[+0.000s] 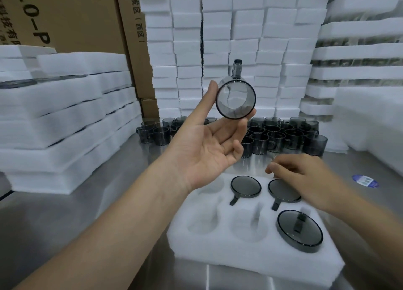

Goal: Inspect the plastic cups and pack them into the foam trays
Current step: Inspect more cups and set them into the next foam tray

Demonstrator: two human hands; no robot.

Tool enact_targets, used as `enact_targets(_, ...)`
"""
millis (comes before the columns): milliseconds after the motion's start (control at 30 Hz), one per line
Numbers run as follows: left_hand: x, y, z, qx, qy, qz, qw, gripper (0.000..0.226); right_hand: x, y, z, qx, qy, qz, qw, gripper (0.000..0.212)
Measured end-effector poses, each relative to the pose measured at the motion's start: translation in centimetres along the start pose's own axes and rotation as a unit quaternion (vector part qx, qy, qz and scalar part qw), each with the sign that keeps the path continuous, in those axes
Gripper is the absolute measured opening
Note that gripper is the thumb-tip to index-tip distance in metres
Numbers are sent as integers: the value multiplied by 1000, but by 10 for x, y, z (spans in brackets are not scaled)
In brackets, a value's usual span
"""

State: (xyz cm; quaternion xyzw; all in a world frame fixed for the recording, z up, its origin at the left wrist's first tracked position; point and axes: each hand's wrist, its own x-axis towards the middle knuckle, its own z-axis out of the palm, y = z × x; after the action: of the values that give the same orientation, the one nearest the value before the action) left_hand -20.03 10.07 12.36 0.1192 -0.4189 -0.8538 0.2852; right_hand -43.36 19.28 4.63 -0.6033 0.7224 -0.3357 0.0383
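Note:
My left hand (205,150) holds a smoky grey plastic cup (235,100) up at chest height, pinched between thumb and fingertips, its open mouth facing me and its handle pointing up. A white foam tray (250,252) lies on the steel table in front of me. Three grey cups sit upside down in its pockets: one at the back middle (245,186), one at the back right (283,190), one at the front right (299,230). My right hand (305,178) hovers over the back right cup, fingers loosely curled, holding nothing.
Several loose grey cups (272,137) stand on the steel table (76,213) behind the tray. Stacks of foam trays (65,115) rise at the left, foam blocks (229,38) at the back, cardboard boxes (87,17) at the back left. A blue sticker (365,180) lies at the right.

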Motion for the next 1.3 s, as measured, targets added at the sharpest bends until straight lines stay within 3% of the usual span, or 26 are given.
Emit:
enact_targets(133, -4, 1, -6, 165, 42, 89, 981, 38, -1, 1, 0, -9, 6, -9, 1000, 31)
enact_targets(233, -10, -10, -24, 289, 98, 174, 936, 57, -2, 0, -2, -23, 35, -31, 999, 26)
enact_targets(300, -14, -18, -37, 397, 134, 265, 869, 64, -3, -5, -4, -42, 70, -65, 995, 20)
enact_targets(400, -15, -24, -45, 584, 132, 382, 704, 64, -8, -19, -2, -11, 152, -135, 979, 13)
enact_targets(467, -15, -28, -47, 631, 109, 435, 632, 63, -14, -32, 2, 38, 195, -188, 962, 18)
enact_targets(500, -16, -30, -47, 629, 100, 441, 633, 63, -17, -39, 4, 53, 208, -212, 954, 25)
enact_targets(600, -17, -35, -47, 572, 102, 372, 724, 60, -23, -49, 7, 35, 229, -262, 937, 45)
enact_targets(667, -15, -37, -45, 540, 124, 329, 765, 58, -24, -52, 5, 8, 237, -280, 930, 49)
enact_targets(867, -13, -36, -43, 503, 115, 303, 801, 47, -29, -59, 1, -64, 218, -309, 924, 55)
enact_targets(1033, -17, -36, -40, 514, 98, 308, 795, 46, -29, -63, 1, -86, 261, -300, 914, 53)
enact_targets(1300, -26, -40, -38, 586, 53, 400, 702, 49, -23, -54, 0, -42, 265, -197, 943, 55)
